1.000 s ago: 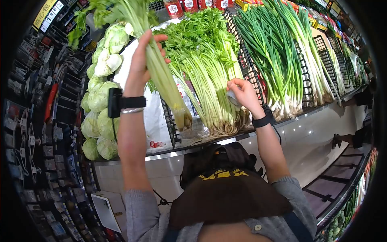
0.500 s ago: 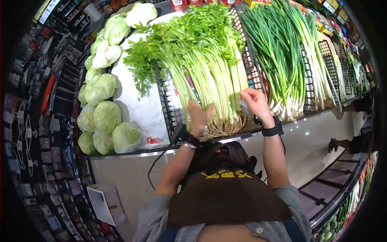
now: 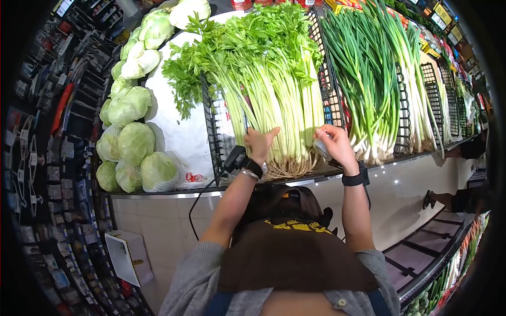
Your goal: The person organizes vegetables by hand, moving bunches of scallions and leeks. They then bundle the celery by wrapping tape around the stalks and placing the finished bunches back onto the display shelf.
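A wide pile of celery (image 3: 282,113) lies on the display, leafy tops at the back and roots toward me. My left hand (image 3: 258,145) is at the left side of its lower stalks, thumb spread away from the fingers, whose tips are partly hidden. At the pile's right edge, near the roots, my right hand (image 3: 339,147) is closed in a pinch. A small grey-white piece (image 3: 322,149) shows beneath those fingers; its kind I cannot tell. Each wrist wears a black band.
Black mesh dividers (image 3: 329,79) flank the celery. Spring onions (image 3: 363,89) lie to the right. Round cabbages (image 3: 136,142) line the left, beside a white sheet (image 3: 182,139). A white box (image 3: 129,257) stands on the floor. Another person's leg (image 3: 445,200) shows at right.
My left hand has shifted slightly up at the stalks' left side. My right hand stays pinched at the right edge. The whole view has turned a little.
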{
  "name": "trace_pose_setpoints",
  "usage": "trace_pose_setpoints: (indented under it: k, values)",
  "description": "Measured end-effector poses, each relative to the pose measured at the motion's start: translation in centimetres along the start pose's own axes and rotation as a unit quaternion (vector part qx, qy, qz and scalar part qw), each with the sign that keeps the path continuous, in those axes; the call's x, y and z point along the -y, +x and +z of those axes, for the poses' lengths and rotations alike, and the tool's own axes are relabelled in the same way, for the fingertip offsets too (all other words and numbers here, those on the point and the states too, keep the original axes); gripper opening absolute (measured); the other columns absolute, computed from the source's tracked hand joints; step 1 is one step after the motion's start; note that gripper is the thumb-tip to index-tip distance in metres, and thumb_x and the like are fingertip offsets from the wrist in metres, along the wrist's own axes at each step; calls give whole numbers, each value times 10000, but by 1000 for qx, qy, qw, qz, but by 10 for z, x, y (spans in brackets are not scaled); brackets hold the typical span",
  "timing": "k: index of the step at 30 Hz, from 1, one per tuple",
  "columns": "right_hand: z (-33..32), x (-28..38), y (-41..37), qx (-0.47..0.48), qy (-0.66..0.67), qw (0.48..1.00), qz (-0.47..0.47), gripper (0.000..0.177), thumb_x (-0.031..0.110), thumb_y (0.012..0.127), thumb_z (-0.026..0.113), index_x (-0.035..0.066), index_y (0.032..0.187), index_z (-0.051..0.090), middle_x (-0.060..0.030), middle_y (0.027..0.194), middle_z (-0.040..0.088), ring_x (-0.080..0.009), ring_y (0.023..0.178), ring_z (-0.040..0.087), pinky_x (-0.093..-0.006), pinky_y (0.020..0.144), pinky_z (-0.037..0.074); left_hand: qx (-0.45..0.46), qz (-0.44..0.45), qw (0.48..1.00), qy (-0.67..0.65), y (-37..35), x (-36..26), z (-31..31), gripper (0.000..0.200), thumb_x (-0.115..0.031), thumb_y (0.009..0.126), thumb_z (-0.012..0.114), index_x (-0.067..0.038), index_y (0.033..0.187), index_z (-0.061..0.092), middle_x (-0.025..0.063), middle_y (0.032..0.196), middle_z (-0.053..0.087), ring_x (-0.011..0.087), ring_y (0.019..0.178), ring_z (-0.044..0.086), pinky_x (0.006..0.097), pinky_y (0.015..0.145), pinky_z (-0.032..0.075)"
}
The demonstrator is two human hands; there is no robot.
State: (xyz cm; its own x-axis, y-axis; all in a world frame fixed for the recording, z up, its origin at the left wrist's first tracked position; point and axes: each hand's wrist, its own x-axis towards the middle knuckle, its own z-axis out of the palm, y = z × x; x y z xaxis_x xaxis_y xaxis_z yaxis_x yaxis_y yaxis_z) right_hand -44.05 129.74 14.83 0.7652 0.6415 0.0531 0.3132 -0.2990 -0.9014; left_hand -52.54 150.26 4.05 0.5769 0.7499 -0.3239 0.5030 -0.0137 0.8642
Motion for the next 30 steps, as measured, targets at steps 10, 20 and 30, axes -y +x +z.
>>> trace_pose_setpoints:
  k: [10,20,30]
  values:
    - [0,15,14,-148,-237,952,-125,166,184,836,568,45,757,614,-85,725,576,-258,617,566,-323,544,423,59,18,977,-202,10,10,-2,644,-261,583,825,27,1027,459,169,986,527,250,857,541,312,725,454]
    - [34,0,39,-45,-303,927,-215,121,76,723,616,84,843,600,-39,918,571,-236,865,528,-345,717,400,272,-107,902,-317,21,1,-43,295,-1,693,662,-5,973,570,80,884,639,172,770,622,291,703,511]
    - [47,37,19,114,-192,974,-21,212,229,789,617,45,896,618,-88,798,630,-254,711,577,-359,656,438,309,-142,874,-346,7,-24,-60,357,-67,722,695,4,1031,531,99,922,630,194,817,625,324,716,536]
